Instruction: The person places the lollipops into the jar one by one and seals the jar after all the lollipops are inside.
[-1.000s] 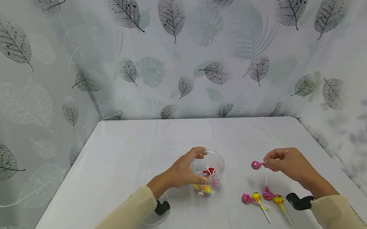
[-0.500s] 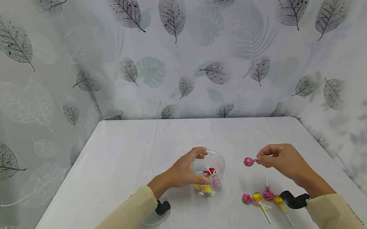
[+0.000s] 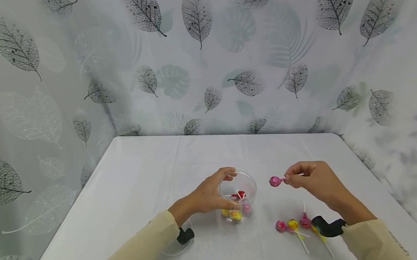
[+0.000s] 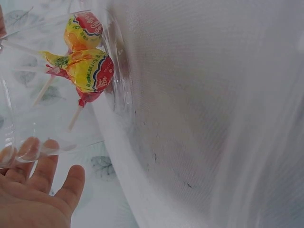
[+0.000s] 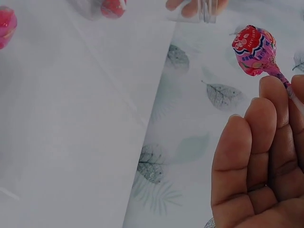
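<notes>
A clear plastic jar [image 3: 248, 190] stands on the white table, and my left hand [image 3: 209, 193] grips it around its side near the rim. Inside it lie several wrapped lollipops, among them a yellow lollipop [image 4: 90, 71] and a red one [image 3: 240, 195]. My right hand [image 3: 309, 179] pinches a pink lollipop [image 3: 275, 181] by its stick, in the air to the right of the jar. In the right wrist view the wrapped pink head points away from the fingertips [image 5: 273, 88].
Several lollipops lie on the table below my right hand, including a pink one [image 3: 280, 226] and a yellow one [image 3: 292, 224]. A clear round lid [image 3: 175, 247] lies under my left wrist. Leaf-patterned curtains [image 3: 214, 57] hang behind the table [image 3: 146, 170].
My right hand has moved left toward the jar, carrying the pink lollipop. The left hand keeps its grip on the jar in the same place.
</notes>
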`<state>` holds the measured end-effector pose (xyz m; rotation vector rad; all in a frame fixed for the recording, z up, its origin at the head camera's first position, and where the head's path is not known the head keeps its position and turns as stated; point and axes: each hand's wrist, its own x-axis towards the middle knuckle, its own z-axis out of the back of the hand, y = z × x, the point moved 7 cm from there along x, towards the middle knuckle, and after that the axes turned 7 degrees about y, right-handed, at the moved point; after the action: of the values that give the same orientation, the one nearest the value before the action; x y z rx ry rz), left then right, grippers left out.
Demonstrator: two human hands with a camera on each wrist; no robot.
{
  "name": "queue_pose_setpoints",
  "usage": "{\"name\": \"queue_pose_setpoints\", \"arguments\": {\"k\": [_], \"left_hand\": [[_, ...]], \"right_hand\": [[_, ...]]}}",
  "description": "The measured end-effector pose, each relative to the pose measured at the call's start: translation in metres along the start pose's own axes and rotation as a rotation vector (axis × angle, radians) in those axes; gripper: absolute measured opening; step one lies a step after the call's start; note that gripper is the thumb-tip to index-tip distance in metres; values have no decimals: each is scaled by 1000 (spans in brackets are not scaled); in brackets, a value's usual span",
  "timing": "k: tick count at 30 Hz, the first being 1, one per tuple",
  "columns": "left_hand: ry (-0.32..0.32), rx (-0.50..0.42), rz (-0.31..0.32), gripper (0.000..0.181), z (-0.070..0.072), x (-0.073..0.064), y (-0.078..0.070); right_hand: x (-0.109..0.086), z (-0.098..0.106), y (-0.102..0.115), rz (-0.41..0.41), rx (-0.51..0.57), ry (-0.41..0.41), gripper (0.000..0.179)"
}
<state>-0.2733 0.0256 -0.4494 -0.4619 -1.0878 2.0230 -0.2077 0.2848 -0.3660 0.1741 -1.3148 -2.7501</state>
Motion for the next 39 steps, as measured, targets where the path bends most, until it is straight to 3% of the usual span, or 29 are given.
{"name": "queue_pose_setpoints", "arguments": {"k": [22, 39], "left_hand": [[-8, 18, 13, 97, -1, -2, 0], [-6, 34, 26, 100, -1, 0, -1]], "right_hand": [[10, -22, 28, 64, 120, 26, 15], [16, -42, 36, 86, 106, 81, 11]]}}
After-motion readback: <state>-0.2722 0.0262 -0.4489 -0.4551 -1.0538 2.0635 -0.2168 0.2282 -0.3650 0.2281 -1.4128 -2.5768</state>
